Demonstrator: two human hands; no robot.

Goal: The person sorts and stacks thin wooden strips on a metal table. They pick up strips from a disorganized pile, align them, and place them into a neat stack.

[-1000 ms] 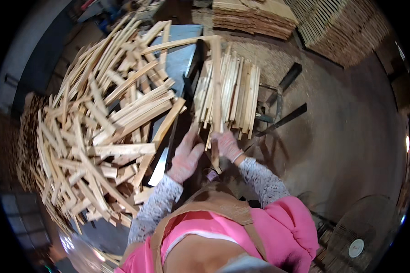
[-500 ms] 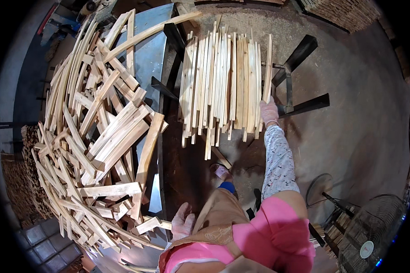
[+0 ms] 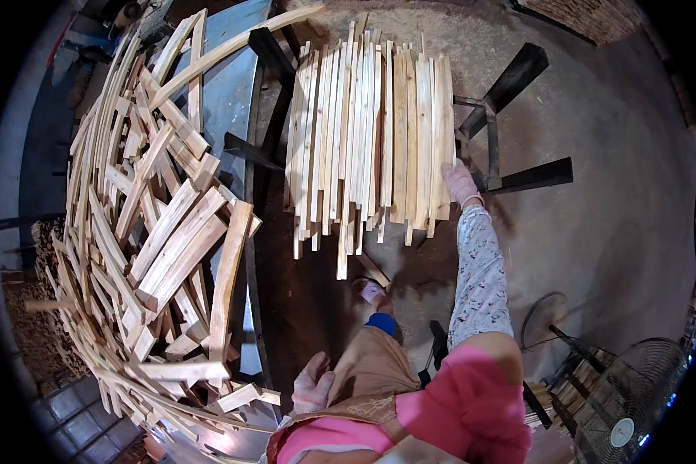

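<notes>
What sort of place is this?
Likely a woodworking shop or small timber mill: loose wooden strips heaped on a table, an aligned row of strips between black uprights, and stacked wood beyond.

Pale wood strips (image 3: 356, 131) lie side by side at 12 o'clock, stacked into a bundle, their lengths running roughly from 12 to 6 o'clock. The 6 o'clock ends are ragged, one jutting farthest near 7 o'clock. A reddish-brown streak shows mid-bundle. The outermost strip (image 3: 443, 131) lines the 3 o'clock side, nearly parallel.
</notes>
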